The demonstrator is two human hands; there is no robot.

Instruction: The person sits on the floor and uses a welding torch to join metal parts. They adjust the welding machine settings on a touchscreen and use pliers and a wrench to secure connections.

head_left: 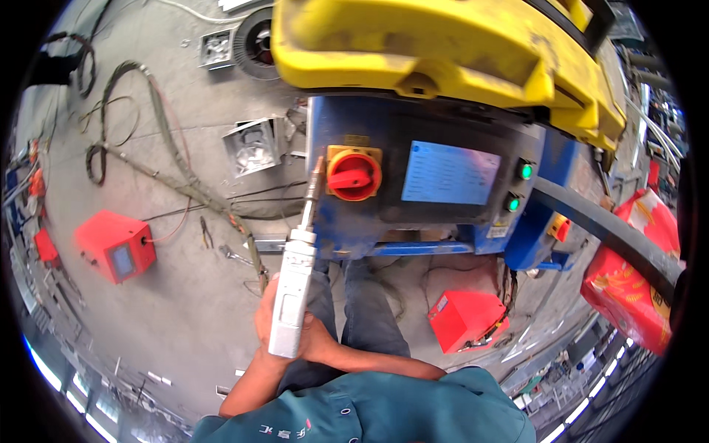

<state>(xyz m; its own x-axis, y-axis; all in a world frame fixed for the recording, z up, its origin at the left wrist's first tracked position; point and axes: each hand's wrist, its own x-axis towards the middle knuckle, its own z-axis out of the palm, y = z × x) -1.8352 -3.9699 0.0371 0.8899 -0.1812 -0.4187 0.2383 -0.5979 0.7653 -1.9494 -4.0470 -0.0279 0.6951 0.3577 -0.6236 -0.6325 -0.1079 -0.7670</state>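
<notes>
A silver, box-bodied welding gun (292,295) with a slim copper-coloured nozzle points up and away in front of me, its tip beside the red rotary switch (354,176) of the blue machine. My left hand (266,319) is closed round the gun from the left; the gun's body covers part of its fingers. From the right, my right hand (316,338) reaches to the gun's rear part and is closed against it, its fingers largely hidden behind the body. A thick sheathed cable (210,198) runs over the floor toward my left hand.
The blue machine (354,236) carries a lit screen (450,173) and green-lit buttons (526,171); a yellow cover (443,52) overhangs it. Red boxes (117,247) stand on the floor on both sides. Metal trays (252,148) and a wire spool (260,44) lie ahead left. A red bag (628,284) is at right.
</notes>
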